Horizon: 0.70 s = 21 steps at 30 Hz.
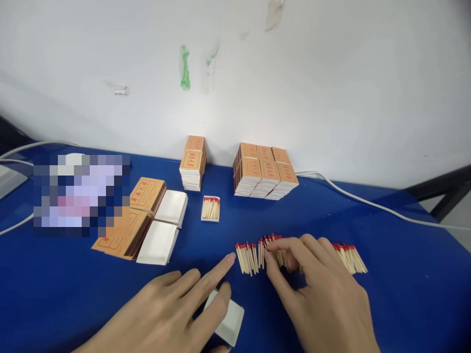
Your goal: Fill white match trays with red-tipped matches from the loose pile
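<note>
A row of red-tipped matches (247, 259) lies spread across the blue table in front of me. Over its middle, my right hand (312, 279) has thumb and index finger pinched at the matches, covering part of the row; how many it grips is hidden. My left hand (187, 304) reaches in from the lower left with its index finger stretched out to the row's left end. Under its thumb lies an empty white matchbox tray (231, 321), partly covered by the hand. Farther back stands a small tray filled with matches (211, 209).
Stacked orange matchboxes (193, 162) and a larger block of matchboxes (265, 169) stand near the white wall (331, 88). To the left lie orange matchbox sleeves (142, 215) beside stacked white trays (158, 242). A white cable (368, 201) runs along the right back.
</note>
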Tool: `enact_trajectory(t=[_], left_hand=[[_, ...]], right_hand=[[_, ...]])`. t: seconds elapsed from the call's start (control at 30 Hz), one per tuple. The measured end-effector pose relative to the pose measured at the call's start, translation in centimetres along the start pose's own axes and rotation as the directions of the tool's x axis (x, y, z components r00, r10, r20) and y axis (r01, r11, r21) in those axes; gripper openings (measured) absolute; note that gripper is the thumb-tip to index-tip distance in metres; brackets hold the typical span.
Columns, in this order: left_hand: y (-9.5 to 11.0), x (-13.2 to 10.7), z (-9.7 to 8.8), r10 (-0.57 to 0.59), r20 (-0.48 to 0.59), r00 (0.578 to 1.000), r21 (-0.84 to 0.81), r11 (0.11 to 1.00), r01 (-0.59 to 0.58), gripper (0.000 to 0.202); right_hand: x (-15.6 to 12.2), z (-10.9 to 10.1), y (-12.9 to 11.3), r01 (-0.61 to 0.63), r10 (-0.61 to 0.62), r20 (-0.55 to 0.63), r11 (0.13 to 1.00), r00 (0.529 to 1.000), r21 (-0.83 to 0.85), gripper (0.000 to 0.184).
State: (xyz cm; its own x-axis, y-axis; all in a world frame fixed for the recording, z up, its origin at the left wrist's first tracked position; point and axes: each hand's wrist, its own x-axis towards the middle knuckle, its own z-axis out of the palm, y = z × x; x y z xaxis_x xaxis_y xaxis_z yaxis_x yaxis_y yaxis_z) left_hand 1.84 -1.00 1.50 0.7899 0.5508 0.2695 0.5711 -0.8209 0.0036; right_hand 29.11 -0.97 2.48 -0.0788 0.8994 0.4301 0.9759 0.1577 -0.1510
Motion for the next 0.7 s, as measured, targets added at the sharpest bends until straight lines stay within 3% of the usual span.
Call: enact_trajectory(t=[0.4, 0.7], left_hand=[[0.0, 0.5, 0.1, 0.006, -0.033, 0.999, 0.010, 1.000, -0.006, 0.054], [-0.3, 1.0, -0.4, 0.033, -0.032, 0.999, -0.013, 0.999, -0.033, 0.043]], right_hand=[[-0.2, 0.2, -0.2, -0.021, 0.021, 0.003, 1.000, 1.000, -0.019, 0.034], [0.2, -0.2, -0.8, -0.044, 0.045, -0.036, 0.999, 0.998, 0.023, 0.027]])
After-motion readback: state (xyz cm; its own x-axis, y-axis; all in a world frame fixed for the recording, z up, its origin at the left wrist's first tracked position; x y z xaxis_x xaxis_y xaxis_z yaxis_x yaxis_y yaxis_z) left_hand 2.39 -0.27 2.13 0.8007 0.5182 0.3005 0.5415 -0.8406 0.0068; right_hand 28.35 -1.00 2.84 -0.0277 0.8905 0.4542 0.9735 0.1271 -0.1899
